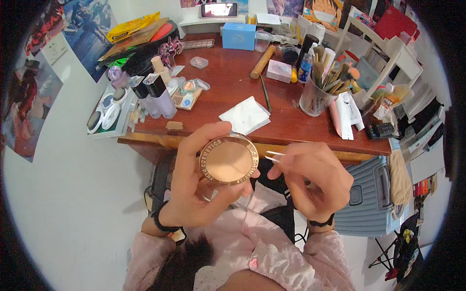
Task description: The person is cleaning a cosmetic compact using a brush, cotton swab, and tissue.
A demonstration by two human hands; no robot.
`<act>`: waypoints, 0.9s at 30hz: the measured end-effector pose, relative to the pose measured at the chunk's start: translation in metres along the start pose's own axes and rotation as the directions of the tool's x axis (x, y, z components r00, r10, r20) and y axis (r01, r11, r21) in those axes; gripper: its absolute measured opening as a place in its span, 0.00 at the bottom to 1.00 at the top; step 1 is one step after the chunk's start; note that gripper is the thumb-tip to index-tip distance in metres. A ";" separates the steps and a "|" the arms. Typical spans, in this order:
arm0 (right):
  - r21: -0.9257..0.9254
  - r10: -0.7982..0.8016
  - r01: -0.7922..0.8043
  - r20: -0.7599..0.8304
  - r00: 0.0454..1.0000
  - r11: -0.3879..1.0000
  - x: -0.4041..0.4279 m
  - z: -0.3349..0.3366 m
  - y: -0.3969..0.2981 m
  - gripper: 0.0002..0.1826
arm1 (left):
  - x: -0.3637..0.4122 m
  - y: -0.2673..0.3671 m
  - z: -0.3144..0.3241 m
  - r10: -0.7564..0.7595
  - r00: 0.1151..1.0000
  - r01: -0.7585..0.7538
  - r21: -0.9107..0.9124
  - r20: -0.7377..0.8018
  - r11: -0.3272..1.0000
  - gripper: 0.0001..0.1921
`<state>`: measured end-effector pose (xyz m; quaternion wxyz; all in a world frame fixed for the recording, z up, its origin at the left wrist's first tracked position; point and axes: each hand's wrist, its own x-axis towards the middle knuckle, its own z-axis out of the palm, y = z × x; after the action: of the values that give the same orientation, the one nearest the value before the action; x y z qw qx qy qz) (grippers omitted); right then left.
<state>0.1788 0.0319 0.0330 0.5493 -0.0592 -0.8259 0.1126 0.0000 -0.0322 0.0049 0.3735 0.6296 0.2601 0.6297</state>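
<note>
My left hand point(191, 191) grips a round gold-coloured cosmetic compact point(228, 162) by its edges. Its broad shiny face is turned up towards me, and raised lettering runs around the rim. To the right, my right hand point(318, 178) pinches a pair of thin white tweezers point(275, 153). Their two tips are slightly parted and point left at the compact without touching it. Both hands are raised over my lap, just before the desk's front edge. A folded white tissue point(247, 116) lies on the desk beyond the compact.
The wooden desk point(225, 80) carries a clear cup of brushes point(315, 102), a white tube point(346, 122), purple bottles with black caps point(160, 96) and an eyeshadow palette point(191, 100). A blue box point(238, 36) and a lit phone point(219, 10) stand behind. A blue suitcase point(364, 200) is below right.
</note>
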 end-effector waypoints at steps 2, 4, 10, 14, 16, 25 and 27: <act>0.031 0.011 -0.011 -0.002 1.000 0.999 0.001 0.002 -0.001 0.17 | 0.000 0.001 0.000 0.007 1.000 -0.007 0.002 0.011 1.000 0.35; 0.064 0.021 -0.021 -0.002 1.000 0.998 0.000 0.002 -0.003 0.17 | 0.001 0.005 0.001 0.076 0.997 -0.080 0.200 0.029 0.976 0.35; 0.103 0.167 -0.169 0.035 0.985 0.980 -0.005 0.000 -0.006 0.14 | 0.001 0.008 0.002 0.059 0.996 -0.075 0.296 0.063 0.952 0.35; 0.114 0.152 -0.156 0.046 0.987 0.981 -0.001 -0.001 -0.009 0.13 | 0.000 0.009 0.002 0.052 0.996 -0.077 0.357 0.079 0.931 0.36; 0.121 0.154 -0.160 0.051 0.987 0.980 -0.001 0.001 -0.009 0.12 | -0.004 0.005 0.002 -0.008 1.000 0.005 0.104 0.026 0.995 0.36; 0.007 0.072 -0.072 0.080 0.994 0.997 0.000 -0.004 -0.007 0.11 | -0.008 0.005 0.003 -0.086 0.996 0.085 0.084 -0.002 0.993 0.37; -0.103 -0.028 0.042 0.130 0.991 0.994 -0.002 -0.007 -0.003 0.12 | -0.007 0.006 0.003 -0.080 0.997 0.079 0.123 0.005 0.989 0.37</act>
<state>0.1859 0.0293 0.0347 0.4932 -0.0663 -0.8651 0.0627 0.0014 -0.0420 0.0056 0.3600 0.6437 0.3213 0.5940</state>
